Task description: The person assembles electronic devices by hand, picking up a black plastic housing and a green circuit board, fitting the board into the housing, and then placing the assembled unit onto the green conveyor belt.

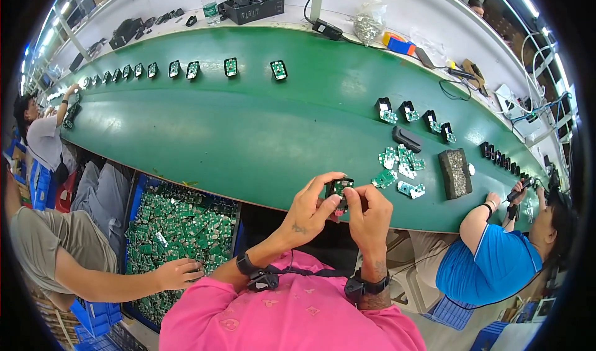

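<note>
Close to the bench's near edge, my left hand [308, 211] and my right hand [370, 217] are both closed around a small black plastic housing [339, 186]. Something green shows in its top, but my fingers cover much of it. My thumbs press on its near side, where a small pink bit shows. Just right of my hands lie several loose green circuit boards [405, 162]. Beyond them sits a dark elongated case [406, 139]. Farther back, several black housings [385, 110] stand with green boards leaning at them.
A speckled dark block [456, 174] stands on the green bench [248, 127]. Housings with boards [279, 70] line its far side. A bin of boards [180, 227] is at my left, with a co-worker's hand [179, 274] over it. Another person in blue [490, 261] works at the right.
</note>
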